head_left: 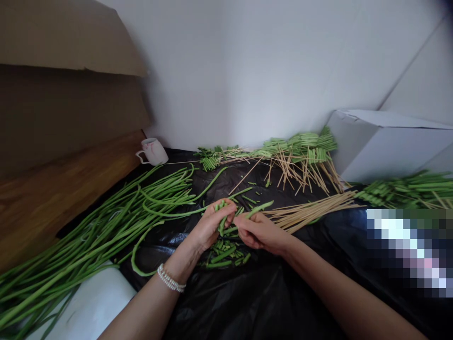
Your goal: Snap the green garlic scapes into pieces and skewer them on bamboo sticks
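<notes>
My left hand [214,221], with a beaded bracelet at the wrist, is closed around several short cut pieces of garlic scape [222,222]. Close beside it, my right hand [257,231] is closed on a longer garlic scape [261,208], whose pale end sticks out up and to the right. Between the hands the fingertips nearly meet, and I cannot make out the exact contact. Below them is a pile of cut scape pieces [226,252]. Long uncut garlic scapes [106,226] lie in a heap to the left. A bundle of bamboo skewers [314,211] lies right of my right hand.
Skewers threaded with green scape pieces [300,144] are stacked along the wall, with more threaded skewers [406,186] at right. Around them stand a white mug [154,152], a white box [396,146] and a cardboard box [71,94]. Black plastic sheeting [226,302] covers the surface.
</notes>
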Available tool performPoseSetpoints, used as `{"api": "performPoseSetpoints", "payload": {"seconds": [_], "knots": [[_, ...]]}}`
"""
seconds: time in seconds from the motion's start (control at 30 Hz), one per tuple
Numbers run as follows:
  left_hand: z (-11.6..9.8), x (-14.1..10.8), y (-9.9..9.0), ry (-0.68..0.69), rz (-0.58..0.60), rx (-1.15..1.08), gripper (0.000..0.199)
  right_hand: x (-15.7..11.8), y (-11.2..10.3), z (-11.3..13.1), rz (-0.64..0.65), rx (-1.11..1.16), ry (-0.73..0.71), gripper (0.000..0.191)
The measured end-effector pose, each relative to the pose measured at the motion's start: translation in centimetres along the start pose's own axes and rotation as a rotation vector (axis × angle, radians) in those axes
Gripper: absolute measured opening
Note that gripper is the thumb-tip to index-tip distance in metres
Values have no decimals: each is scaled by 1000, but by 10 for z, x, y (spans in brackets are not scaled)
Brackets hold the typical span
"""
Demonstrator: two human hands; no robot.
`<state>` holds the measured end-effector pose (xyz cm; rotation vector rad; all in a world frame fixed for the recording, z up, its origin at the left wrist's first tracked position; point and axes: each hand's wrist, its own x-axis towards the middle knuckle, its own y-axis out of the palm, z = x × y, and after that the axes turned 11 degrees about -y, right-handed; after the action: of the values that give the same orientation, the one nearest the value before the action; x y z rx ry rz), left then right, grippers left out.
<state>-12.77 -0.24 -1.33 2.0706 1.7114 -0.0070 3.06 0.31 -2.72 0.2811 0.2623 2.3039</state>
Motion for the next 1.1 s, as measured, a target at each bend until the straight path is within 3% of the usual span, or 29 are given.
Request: {"api": "performPoseSetpoints", "payload": {"seconds": [0.17,0.3,0.53,0.67,0.77,1.1], "knots": [[3,1,-1,-94,58,106,34,-2,3,2,88,-188,103,44],[6,1,-2,-104,99,157,36,-2,6,2,49,-235,140,40],[6,1,-4,-65,49,167,31,-1,6,2,56,-261,176,50],[0,1,-7,3,-61,218,31,2,-3,6,-105,-309,59,55],[-1,0,-6,16,-59,278,33,4,-9,7,-230,-415,-52,51],[-4,-4,-1,96,46,597,31,4,-10,8,-276,-580,-173,38]]}}
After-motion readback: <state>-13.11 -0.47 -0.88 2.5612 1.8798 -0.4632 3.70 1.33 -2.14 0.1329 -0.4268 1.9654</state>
